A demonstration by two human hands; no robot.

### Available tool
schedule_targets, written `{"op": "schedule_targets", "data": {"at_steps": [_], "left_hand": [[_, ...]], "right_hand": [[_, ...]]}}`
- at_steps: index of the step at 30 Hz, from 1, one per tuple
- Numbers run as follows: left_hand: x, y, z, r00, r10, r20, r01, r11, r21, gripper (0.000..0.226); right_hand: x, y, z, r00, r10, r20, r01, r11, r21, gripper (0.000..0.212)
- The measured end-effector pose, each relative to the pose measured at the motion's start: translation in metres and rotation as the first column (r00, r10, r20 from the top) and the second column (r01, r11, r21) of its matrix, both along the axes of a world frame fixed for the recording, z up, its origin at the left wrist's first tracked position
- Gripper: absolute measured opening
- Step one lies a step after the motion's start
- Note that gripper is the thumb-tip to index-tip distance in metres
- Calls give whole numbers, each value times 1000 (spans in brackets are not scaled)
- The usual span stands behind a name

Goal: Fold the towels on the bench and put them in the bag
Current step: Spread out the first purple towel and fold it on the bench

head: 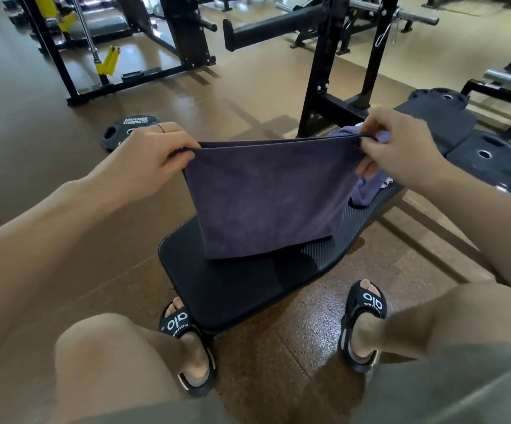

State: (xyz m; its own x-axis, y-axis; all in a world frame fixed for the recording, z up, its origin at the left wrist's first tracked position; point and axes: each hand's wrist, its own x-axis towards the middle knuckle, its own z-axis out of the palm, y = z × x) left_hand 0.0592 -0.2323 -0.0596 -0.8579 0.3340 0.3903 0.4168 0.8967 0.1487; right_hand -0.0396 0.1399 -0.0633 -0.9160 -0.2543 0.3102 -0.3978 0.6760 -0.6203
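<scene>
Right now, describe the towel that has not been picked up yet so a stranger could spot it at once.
Start at the long black bench running away from the person's feet. Toward its far end, beyond the dark purple towel held up by the left hand and right hand, lies the lighter lavender towel. It is crumpled and paler; the held one hangs flat.

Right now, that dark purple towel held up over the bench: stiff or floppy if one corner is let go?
Likely floppy: the dark purple towel hangs limp from the left hand and right hand. Probably light, since fingertip pinches carry it. A freed corner would likely droop toward the bench.
</scene>
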Motion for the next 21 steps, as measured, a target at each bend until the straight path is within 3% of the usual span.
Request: {"op": "schedule_targets", "data": {"at_steps": [5,12,21], "left_hand": [[-18,0,7,1000,17,25,-17,1000,1,15],[-30,5,16,999,49,-16,-49,999,2,7],[-29,20,22,992,117,-38,-115,992,61,5]], "right_hand": [[-16,-3,2,989,-12,146,39,983,-182,15],[-32,3,9,996,-60,73,67,994,-86,1],[-45,14,11,996,-63,60,68,994,-91,8]]}}
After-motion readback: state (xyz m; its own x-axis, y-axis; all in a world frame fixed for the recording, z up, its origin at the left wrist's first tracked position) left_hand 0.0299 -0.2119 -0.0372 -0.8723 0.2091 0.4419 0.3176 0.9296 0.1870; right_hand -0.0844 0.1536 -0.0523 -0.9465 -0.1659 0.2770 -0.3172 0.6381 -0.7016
